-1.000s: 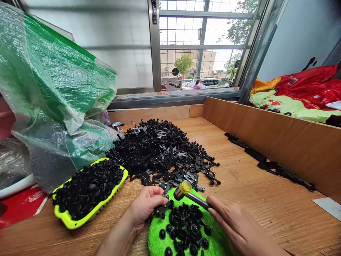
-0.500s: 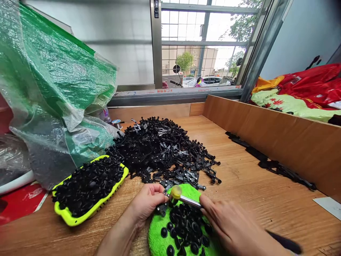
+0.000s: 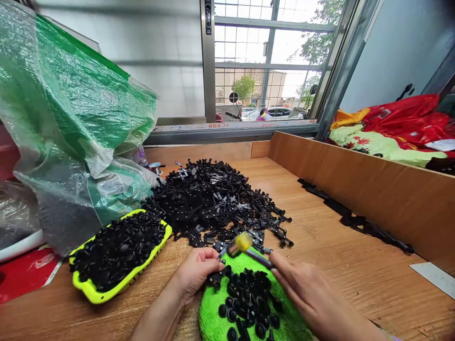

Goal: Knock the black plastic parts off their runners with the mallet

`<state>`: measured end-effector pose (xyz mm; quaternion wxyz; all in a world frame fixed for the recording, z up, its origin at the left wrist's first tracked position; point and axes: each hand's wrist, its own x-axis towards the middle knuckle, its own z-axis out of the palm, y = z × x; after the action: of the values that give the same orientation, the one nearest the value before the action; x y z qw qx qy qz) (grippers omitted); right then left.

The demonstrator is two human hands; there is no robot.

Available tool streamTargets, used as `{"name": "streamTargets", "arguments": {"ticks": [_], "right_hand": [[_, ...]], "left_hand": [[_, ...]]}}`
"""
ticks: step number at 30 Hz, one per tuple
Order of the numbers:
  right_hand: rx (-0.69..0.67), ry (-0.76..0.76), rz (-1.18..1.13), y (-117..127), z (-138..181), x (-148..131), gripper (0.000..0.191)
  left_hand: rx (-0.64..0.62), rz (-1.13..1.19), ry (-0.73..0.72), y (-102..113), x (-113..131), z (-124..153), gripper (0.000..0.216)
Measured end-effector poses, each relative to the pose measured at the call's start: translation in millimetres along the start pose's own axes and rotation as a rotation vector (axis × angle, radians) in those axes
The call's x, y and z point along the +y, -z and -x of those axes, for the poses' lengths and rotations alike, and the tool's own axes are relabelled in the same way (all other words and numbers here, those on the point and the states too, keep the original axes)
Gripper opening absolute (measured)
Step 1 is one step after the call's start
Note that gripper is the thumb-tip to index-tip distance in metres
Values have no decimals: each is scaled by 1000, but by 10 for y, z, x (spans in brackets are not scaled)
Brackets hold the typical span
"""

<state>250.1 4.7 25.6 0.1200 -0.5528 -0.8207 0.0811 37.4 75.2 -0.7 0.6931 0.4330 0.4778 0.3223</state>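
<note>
My left hand (image 3: 199, 271) pinches a black jointed plastic part (image 3: 215, 279) at the left rim of a round green cloth pad (image 3: 209, 312). My right hand (image 3: 302, 286) is wrapped round the handle of a small hammer (image 3: 242, 242) with a yellow head and metal shaft. The head is slightly blurred and hangs above the pad's far edge, apart from the held part. Several small black round caps with stems (image 3: 249, 298) lie heaped on the pad between my hands.
A big pile of black jointed parts (image 3: 213, 203) lies beyond the pad. At left stands a yellow basket (image 3: 106, 297) full of black caps, with a green plastic sack (image 3: 88, 94) behind it. A wooden board (image 3: 355, 175) edges the table at right, black strips along it.
The hammer head has risen away from the part in my left hand and tilted up. My left hand stays nearly in place. The whole view has shifted slightly.
</note>
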Motion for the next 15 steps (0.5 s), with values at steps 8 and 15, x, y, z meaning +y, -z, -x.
{"name": "streamTargets", "arguments": {"ticks": [8,15], "right_hand": [[118,11,28,-69,76,9,42],[254,27,-137,6,430,131,52]], "left_hand": [[0,34,-44,140,30,149,29],[-91,99,-151,216,197,353,37]]}}
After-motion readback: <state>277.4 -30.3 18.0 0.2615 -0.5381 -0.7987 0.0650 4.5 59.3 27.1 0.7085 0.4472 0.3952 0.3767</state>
